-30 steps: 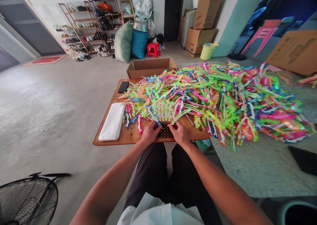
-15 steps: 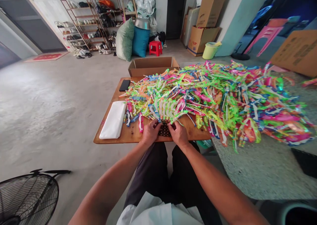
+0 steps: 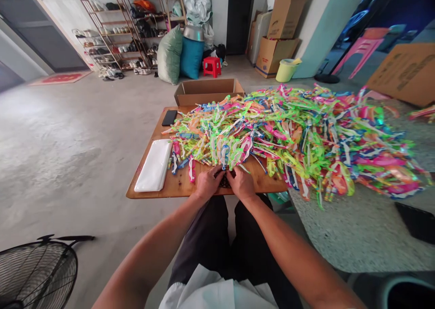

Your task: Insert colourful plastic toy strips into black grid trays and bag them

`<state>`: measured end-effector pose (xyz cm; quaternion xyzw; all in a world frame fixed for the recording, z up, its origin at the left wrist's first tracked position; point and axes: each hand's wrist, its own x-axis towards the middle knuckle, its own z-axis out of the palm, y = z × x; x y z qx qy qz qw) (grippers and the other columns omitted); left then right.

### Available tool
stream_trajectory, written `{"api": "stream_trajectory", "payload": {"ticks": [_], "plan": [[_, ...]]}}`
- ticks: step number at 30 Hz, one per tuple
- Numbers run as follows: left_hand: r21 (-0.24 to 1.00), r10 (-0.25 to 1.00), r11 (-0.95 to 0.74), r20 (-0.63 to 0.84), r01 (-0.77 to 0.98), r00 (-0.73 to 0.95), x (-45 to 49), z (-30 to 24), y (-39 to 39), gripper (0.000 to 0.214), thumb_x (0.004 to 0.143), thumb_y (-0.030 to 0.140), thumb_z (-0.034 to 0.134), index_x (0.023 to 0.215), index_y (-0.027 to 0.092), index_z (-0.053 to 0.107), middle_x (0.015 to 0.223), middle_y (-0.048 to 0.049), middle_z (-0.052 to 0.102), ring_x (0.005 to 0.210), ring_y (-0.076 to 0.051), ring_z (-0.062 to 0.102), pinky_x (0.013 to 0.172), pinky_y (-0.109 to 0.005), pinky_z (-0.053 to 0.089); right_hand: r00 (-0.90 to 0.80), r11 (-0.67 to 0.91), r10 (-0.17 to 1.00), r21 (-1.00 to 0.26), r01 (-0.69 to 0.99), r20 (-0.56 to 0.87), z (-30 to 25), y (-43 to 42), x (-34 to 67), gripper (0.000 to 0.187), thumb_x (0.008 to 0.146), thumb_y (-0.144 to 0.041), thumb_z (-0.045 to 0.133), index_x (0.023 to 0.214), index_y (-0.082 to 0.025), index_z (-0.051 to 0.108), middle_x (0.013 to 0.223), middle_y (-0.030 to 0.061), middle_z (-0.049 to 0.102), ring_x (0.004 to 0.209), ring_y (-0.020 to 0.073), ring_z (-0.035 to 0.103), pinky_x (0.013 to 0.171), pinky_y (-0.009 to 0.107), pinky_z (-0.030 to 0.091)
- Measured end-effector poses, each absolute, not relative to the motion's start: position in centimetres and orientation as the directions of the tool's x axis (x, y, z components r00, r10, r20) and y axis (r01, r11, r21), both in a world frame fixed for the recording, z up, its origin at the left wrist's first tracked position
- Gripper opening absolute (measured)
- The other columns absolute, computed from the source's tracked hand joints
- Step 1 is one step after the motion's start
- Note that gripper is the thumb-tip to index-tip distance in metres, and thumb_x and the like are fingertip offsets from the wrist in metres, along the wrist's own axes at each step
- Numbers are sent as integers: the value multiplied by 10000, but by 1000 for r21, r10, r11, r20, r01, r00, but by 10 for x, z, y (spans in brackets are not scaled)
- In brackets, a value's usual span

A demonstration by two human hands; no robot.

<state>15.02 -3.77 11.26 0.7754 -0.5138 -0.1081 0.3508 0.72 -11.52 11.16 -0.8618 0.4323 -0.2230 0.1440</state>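
My left hand (image 3: 208, 183) is closed in a pinch at the lower end of a blue and white plastic piece (image 3: 224, 155), which points away from me. Close beside it, my right hand (image 3: 242, 182) is also closed, its fingertips near the same end; what they grip is hidden. Beneath and between the hands lies a black sheet with a honeycomb pattern (image 3: 224, 182), partly covered by fingers. Just beyond, several green and white plastic pieces (image 3: 235, 149) stand in a row. A large heap of similar bright plastic pieces (image 3: 292, 123) spreads behind and to the right.
The wooden board (image 3: 185, 182) carries a stack of white plastic bags (image 3: 153, 166) and a phone (image 3: 169, 117) at left. An open cardboard box (image 3: 209, 98) sits behind it. A stone table (image 3: 356, 236) adjoins at right, and a black fan (image 3: 37, 272) stands at lower left.
The blue and white piece has moved right, from beside my left hand to between both hands. My hands have come closer together, covering more of the black sheet. The view has shifted slightly.
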Motion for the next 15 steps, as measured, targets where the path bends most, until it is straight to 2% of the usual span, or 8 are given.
{"api": "stream_trajectory", "payload": {"ticks": [3, 7, 15], "plan": [[662, -871, -183, 234, -727, 433, 149, 113, -37, 241, 969, 352, 642, 1163, 263, 753, 1040, -45, 809, 950, -220, 748, 788, -268, 510, 518, -570, -820, -425, -703, 243, 115, -114, 9, 218, 1015, -357, 538, 962, -190, 667, 906, 86, 751, 807, 224, 672, 680, 311, 374], [684, -864, -154, 256, -713, 433, 151, 109, -38, 240, 969, 364, 634, 1150, 257, 749, 1050, -45, 805, 940, -225, 749, 796, -279, 525, 512, -560, -827, -427, -710, 233, 117, -115, 9, 215, 1007, -367, 550, 961, -198, 675, 906, 89, 756, 810, 230, 679, 679, 309, 384], [804, -891, -96, 193, -586, 411, 162, 101, -42, 212, 956, 380, 637, 1052, 242, 766, 880, -8, 784, 803, -182, 729, 710, -241, 519, 498, -515, -849, -480, -710, 175, 121, -123, 5, 207, 984, -373, 587, 944, -204, 700, 875, 85, 768, 789, 233, 694, 689, 301, 410]]}}
